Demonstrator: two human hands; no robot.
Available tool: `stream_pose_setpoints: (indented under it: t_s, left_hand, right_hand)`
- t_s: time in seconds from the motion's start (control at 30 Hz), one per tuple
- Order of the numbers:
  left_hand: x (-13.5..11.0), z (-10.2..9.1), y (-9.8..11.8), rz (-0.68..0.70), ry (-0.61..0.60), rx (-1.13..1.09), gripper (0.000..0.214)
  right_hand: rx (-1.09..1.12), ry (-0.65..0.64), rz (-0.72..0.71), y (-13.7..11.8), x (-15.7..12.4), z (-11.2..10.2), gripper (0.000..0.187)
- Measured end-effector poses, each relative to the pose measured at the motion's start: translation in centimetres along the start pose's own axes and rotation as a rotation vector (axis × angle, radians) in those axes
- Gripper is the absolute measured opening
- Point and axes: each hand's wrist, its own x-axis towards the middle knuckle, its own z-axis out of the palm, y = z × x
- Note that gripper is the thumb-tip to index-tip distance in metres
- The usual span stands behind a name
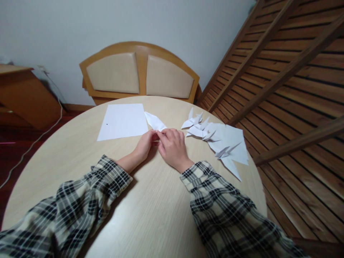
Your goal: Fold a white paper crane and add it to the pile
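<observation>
A folded piece of white paper (pixel 155 121) points away from me at the middle of the table, its near end hidden under my fingers. My left hand (pixel 146 143) pinches that near end from the left, fingertips pressed together. From the right, my right hand (pixel 173 145) lies over the paper with its fingers curled and its thumb and index close to the left fingertips. To the left of the folded paper, a flat white sheet (pixel 123 122) with a small dark spot rests on the table. Several folded paper cranes (pixel 197 128) lie to the right of my hands.
The round light-wood table (pixel 150 208) fills the foreground. Under some cranes lie white paper sheets (pixel 236 143) near the right edge. Behind the table stands a padded wooden headboard (pixel 143 68). A slatted wooden partition (pixel 290 82) rises at right, and a wooden desk (pixel 24 93) stands at left.
</observation>
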Motion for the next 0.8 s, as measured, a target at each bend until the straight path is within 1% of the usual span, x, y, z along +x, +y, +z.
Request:
stream_pose_setpoints:
  t_s: [0.13, 0.23, 0.3, 0.37, 0.4, 0.47, 0.53, 0.6, 0.67, 0.73, 0.8]
  left_hand:
    - [0.0, -0.2, 0.1, 0.05, 0.013, -0.009, 0.021]
    - [0.1, -0.4, 0.0, 0.069, 0.031, -0.049, 0.022]
    - [0.3, -0.6, -0.1, 0.098, 0.038, -0.057, 0.021]
    - [0.3, -0.7, -0.1, 0.125, 0.047, -0.033, 0.021]
    - [0.3, -0.7, -0.1, 0.138, 0.053, -0.009, 0.022]
    - [0.2, -0.7, -0.1, 0.158, 0.058, 0.055, 0.024]
    - [0.1, -0.7, 0.0, 0.169, 0.042, 0.115, 0.025]
    - [-0.1, -0.6, 0.0, 0.171, 0.006, 0.145, 0.027]
    - [-0.2, -0.6, 0.2, 0.182, -0.031, 0.158, 0.027]
    - [-0.2, -0.5, 0.4, 0.203, -0.041, 0.179, 0.028]
    - [-0.3, -0.4, 0.5, 0.217, -0.03, 0.207, 0.027]
  right_hand:
    - [0.002, -0.033, -0.019, -0.2, 0.0, 0.1, 0.042]
    - [0.041, -0.019, -0.04, 0.0, -0.2, 0.5, 0.043]
    - [0.084, -0.001, -0.056, 0.1, -0.3, 0.6, 0.04]
    - [0.148, 0.038, -0.042, 0.3, -0.3, 0.7, 0.032]
    - [0.183, 0.069, -0.013, 0.4, -0.3, 0.7, 0.028]
    - [0.247, 0.157, 0.088, 0.7, -0.3, 0.7, 0.023]
    - [0.314, 0.246, 0.216, 1.0, -0.2, 0.9, 0.023]
    - [0.395, 0.283, 0.315, 1.2, -0.1, 1.1, 0.024]
    - [0.451, 0.246, 0.36, 1.4, 0.0, 1.4, 0.019]
    - [0.491, 0.196, 0.361, 1.4, 0.0, 1.5, 0.015]
    - [0.519, 0.18, 0.347, 1.3, 0.0, 1.4, 0.013]
